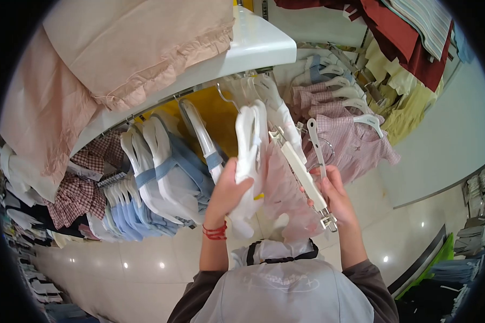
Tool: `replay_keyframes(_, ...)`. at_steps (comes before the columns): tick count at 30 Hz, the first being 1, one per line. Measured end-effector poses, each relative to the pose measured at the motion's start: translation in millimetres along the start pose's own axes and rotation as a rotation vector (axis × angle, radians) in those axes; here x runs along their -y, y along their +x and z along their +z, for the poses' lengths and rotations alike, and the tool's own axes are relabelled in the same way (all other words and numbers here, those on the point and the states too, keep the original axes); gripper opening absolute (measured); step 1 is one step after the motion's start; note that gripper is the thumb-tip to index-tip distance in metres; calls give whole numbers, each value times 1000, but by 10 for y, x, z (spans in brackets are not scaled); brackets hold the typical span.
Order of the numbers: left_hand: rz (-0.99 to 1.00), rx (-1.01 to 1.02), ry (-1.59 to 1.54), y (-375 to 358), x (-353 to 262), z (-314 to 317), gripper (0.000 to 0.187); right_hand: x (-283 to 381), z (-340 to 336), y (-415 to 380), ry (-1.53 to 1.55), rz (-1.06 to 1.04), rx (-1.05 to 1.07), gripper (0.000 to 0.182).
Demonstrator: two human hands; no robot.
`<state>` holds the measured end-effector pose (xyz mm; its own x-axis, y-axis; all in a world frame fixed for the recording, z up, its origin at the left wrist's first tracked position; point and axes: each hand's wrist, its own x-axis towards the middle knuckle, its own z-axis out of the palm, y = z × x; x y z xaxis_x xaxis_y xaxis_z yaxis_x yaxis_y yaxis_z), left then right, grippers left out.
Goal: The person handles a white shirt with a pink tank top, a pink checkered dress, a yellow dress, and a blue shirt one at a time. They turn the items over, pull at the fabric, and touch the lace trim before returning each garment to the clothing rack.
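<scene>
My left hand [227, 189] is closed around a bunch of white hangers [248, 134] bearing white clothing, the thumb lying across the front. In my right hand [335, 195] is a white clip hanger [303, 168], slanting down to the right, with metal clips at both ends. A slim white hanger arm [316, 141] with small holes rises from the same hand. Between my hands hangs a sheer pale pink garment [288, 199]. Just above my left hand, a metal hook [224, 96] curves up toward the rail.
White shirts with blue trim [170, 175] hang at left, beside red checked clothes [78, 199]. Pink checked dresses [355, 142] hang at right. Overhead, a white shelf [258, 46] juts out beneath pink ruffled fabric [145, 48]. Light floor tiles [140, 272] lie below.
</scene>
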<state>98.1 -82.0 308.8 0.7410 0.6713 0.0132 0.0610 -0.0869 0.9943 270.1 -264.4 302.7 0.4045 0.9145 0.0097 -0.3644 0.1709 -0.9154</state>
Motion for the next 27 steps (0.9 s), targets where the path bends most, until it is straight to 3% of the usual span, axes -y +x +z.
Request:
replay_keyframes(8, -46, 50, -247, -493, 453, 490, 43, -191, 253, -68, -32, -14, -76, 22)
replay_keyframes(12, -15, 60, -281, -578, 585, 536, 42, -249, 248, -135, -57, 36, 9, 24)
replay_keyframes(15, -76, 78, -229, -622, 580, 494, 41, -257, 259, -178, -81, 106, 7, 30)
replay_keyframes(20, 28, 114, -127, -723, 583, 430, 31, -352, 125, -241, -271, 100, -28, 41)
replay_keyframes(27, 30, 191, 25, -920, 602, 351, 25, -341, 184, -245, -461, 93, -128, 35)
